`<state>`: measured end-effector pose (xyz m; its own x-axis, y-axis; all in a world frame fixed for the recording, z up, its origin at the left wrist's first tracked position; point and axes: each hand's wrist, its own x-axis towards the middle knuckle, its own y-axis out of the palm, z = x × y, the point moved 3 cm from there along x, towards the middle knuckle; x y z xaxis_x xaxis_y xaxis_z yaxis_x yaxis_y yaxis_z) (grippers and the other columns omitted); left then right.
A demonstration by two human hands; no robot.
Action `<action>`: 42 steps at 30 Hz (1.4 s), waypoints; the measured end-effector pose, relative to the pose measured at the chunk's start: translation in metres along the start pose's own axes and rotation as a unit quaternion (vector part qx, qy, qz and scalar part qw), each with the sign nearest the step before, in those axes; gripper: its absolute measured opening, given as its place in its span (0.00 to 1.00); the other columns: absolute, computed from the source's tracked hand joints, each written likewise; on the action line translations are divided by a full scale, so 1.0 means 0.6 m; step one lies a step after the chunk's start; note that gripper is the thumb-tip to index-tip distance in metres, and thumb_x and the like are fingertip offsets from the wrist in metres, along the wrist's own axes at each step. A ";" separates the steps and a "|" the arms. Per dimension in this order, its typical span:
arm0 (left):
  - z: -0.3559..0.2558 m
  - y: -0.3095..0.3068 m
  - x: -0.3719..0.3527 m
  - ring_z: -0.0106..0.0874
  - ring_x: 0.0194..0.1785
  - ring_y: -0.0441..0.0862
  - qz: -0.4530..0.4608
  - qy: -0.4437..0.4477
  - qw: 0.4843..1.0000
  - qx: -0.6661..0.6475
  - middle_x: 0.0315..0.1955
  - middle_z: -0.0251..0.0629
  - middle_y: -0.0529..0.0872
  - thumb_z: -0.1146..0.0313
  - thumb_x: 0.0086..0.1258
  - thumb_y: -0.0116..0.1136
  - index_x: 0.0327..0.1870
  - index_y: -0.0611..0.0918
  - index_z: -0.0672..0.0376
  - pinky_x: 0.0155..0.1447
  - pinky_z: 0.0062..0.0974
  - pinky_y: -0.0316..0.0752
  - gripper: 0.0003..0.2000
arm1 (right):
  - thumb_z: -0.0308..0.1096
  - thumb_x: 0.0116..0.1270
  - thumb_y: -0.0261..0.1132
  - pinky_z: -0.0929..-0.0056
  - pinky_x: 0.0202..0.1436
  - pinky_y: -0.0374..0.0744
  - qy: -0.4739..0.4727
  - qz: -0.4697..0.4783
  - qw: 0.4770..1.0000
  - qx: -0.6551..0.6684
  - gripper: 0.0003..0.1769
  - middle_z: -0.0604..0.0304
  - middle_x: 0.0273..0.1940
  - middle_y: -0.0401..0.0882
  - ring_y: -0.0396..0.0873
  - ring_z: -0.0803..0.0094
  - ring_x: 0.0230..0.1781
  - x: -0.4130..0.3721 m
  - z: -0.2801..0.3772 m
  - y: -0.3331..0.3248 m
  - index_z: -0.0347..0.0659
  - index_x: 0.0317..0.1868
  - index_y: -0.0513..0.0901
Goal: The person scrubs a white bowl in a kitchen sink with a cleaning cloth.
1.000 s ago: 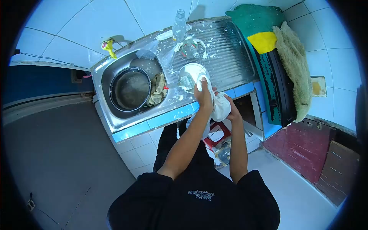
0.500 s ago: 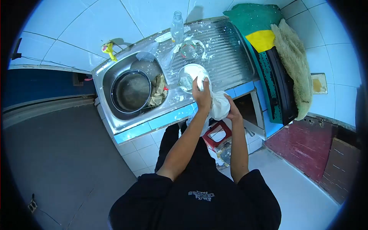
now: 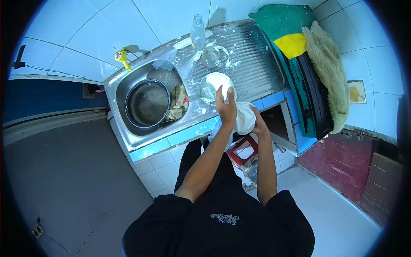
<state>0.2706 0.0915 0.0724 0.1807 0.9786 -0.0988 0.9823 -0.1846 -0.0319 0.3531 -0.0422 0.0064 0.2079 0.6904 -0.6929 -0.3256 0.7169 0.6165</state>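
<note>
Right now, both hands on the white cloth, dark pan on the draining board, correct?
No. The head view shows the dark pan in the sink basin, not on the draining board. The left hand and right hand are both on the white cloth.

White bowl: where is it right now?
Head view, upper centre: the white bowl sits on the ribbed draining board, just right of the sink. The left hand holds a white cloth against its near rim.

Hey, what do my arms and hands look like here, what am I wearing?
Left hand and right hand are bare, no gloves or watch visible. Forearms are bare too. Black sleeves end near the elbows, on a black top with a small pale print.
</note>
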 end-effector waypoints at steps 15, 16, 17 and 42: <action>-0.022 -0.011 0.000 0.31 0.49 0.74 0.005 0.016 0.999 -0.031 0.44 0.42 0.78 0.60 0.75 0.48 0.51 0.74 0.65 0.55 0.29 0.68 0.15 | 0.46 0.71 0.55 0.65 0.58 0.78 0.015 -0.008 1.000 0.025 0.25 0.55 0.56 0.77 0.78 0.64 0.55 0.005 -0.006 -0.007 0.38 0.61 0.71; -0.024 -0.010 0.000 0.29 0.46 0.74 0.012 0.005 0.999 -0.052 0.41 0.39 0.78 0.61 0.75 0.49 0.48 0.74 0.64 0.53 0.27 0.69 0.14 | 0.45 0.71 0.55 0.64 0.58 0.78 0.013 0.003 0.999 0.029 0.25 0.55 0.56 0.77 0.78 0.64 0.55 0.004 -0.006 -0.006 0.38 0.61 0.71; -0.021 -0.010 0.000 0.29 0.46 0.74 0.014 0.007 0.999 -0.052 0.41 0.39 0.78 0.61 0.75 0.49 0.48 0.74 0.64 0.53 0.27 0.69 0.14 | 0.45 0.71 0.56 0.64 0.58 0.78 0.010 0.013 0.999 0.033 0.25 0.55 0.56 0.77 0.78 0.64 0.55 0.005 -0.004 -0.005 0.38 0.61 0.71; -0.153 -0.014 -0.102 0.24 0.41 0.80 0.270 0.070 0.959 -0.057 0.38 0.40 0.84 0.71 0.72 0.54 0.44 0.78 0.66 0.47 0.22 0.75 0.07 | 0.47 0.69 0.57 0.64 0.60 0.77 -0.081 0.069 0.991 0.078 0.27 0.57 0.57 0.76 0.77 0.65 0.56 -0.049 -0.012 -0.021 0.41 0.63 0.70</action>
<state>0.2559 0.0416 0.1702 0.6610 0.7476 0.0642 0.7417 -0.6640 0.0951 0.3444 -0.0724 0.0163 0.3205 0.7804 -0.5369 -0.2173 0.6122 0.7602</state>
